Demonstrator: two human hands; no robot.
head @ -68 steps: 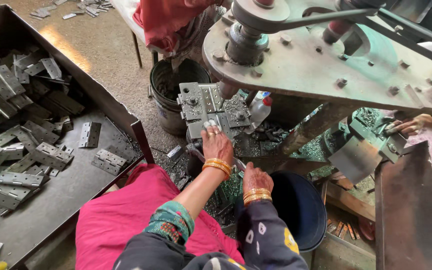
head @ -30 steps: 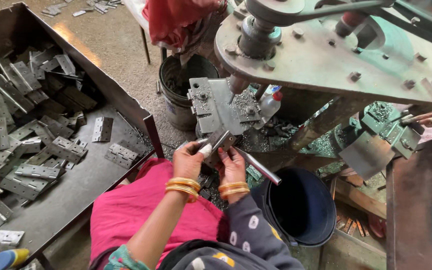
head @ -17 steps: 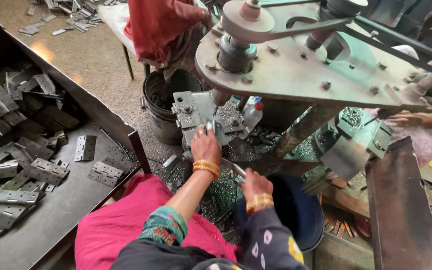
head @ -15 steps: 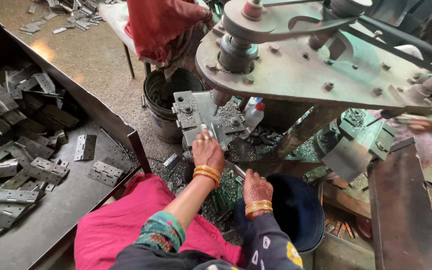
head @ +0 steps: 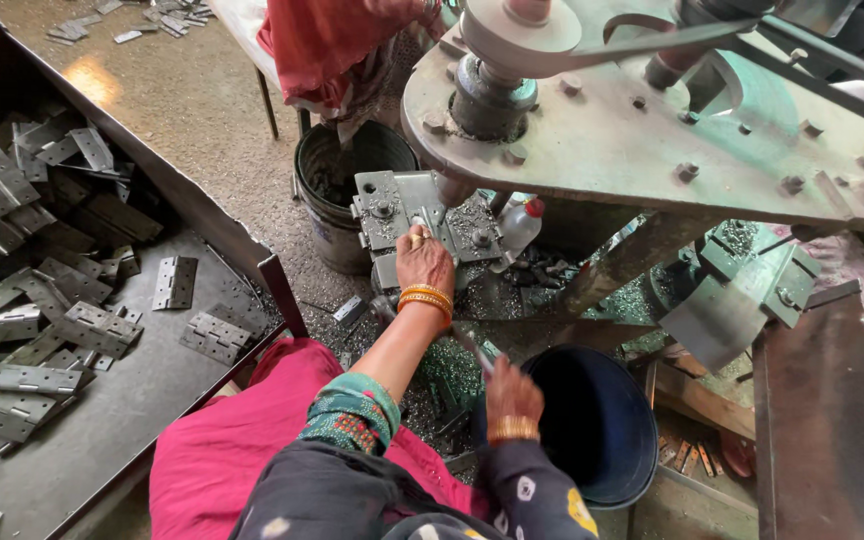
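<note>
Left hand [head: 424, 262] pressed flat on drill jig [head: 422, 212], grip spread; best kept clear of spindle [head: 455, 187]. Right hand [head: 512, 392] blurred beside bucket [head: 597, 425]; grip unclear.

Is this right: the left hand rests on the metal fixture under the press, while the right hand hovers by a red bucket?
Not quite. The head view shows the bucket is dark blue, not red. The left hand does rest on the fixture, right hand beside the bucket.
</note>
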